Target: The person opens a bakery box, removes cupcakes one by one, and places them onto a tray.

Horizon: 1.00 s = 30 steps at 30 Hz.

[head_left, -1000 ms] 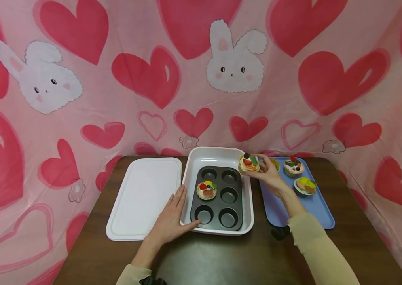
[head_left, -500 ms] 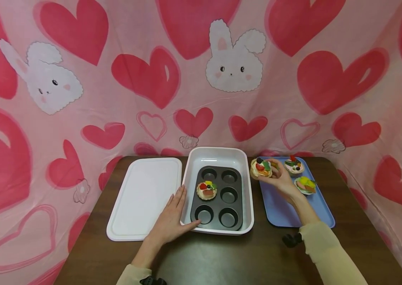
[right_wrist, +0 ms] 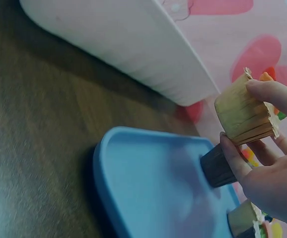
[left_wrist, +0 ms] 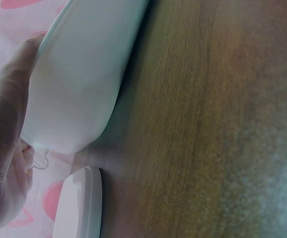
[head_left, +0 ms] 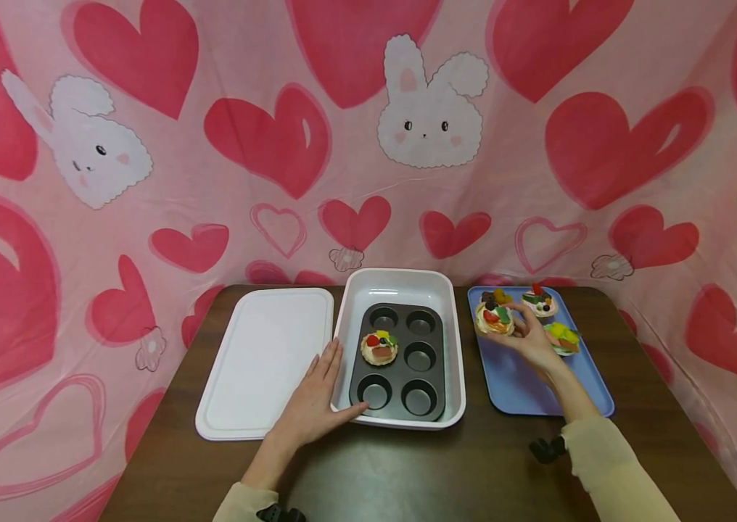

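My right hand point(head_left: 528, 341) pinches a fruit-topped cupcake point(head_left: 494, 319) in a pale paper cup. In the right wrist view, the cupcake point(right_wrist: 244, 110) is raised above the blue tray point(right_wrist: 148, 168), thumb and fingers on its sides. Straight-fingered, my left hand point(head_left: 312, 402) rests against the front left corner of the white bin point(head_left: 450, 290), thumb over the front rim. Inside the bin lies a dark muffin pan point(head_left: 397, 370). Another fruit cupcake point(head_left: 379, 349) sits in its middle left cup.
Several more cupcakes stand on the blue tray point(head_left: 505, 395), among them a yellow-topped one point(head_left: 563, 338) and one with a strawberry point(head_left: 539, 302). A white lid point(head_left: 264, 362) lies left of the bin on the brown table point(head_left: 401, 471). A heart-patterned cloth point(head_left: 355, 174) hangs behind.
My right hand has moved right with the cupcake, from over the bin's right rim to above the blue tray. The left hand has stayed at the bin's corner.
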Each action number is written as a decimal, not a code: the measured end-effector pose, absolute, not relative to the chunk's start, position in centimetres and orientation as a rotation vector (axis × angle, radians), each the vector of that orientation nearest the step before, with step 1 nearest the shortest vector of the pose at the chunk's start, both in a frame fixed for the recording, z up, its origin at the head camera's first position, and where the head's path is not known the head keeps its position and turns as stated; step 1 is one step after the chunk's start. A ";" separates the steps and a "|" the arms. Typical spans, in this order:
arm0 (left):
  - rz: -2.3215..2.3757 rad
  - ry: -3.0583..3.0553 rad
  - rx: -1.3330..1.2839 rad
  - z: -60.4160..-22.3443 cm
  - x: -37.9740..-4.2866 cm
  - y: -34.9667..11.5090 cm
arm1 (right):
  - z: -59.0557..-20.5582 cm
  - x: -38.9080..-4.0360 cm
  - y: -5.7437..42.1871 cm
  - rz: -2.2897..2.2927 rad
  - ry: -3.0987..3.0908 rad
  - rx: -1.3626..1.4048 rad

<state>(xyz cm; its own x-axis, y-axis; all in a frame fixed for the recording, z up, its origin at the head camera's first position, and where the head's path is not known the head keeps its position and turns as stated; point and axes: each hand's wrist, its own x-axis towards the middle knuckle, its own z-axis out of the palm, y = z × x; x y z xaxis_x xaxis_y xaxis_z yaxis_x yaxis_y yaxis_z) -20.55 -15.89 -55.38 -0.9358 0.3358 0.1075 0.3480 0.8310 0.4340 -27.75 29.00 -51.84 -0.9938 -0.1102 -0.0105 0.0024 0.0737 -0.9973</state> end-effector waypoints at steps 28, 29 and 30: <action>-0.708 -2.971 -0.569 -55.1 -20.5 -15.8 | -55.2 -28.0 29.6 -1.854 2.539 0.082; -0.708 -2.971 -0.568 -55.1 -20.5 -15.8 | -55.2 -28.0 29.6 -1.847 2.544 0.089; -0.710 -2.971 -0.568 -55.1 -20.5 -15.8 | -55.3 -28.0 29.6 -1.840 2.549 0.092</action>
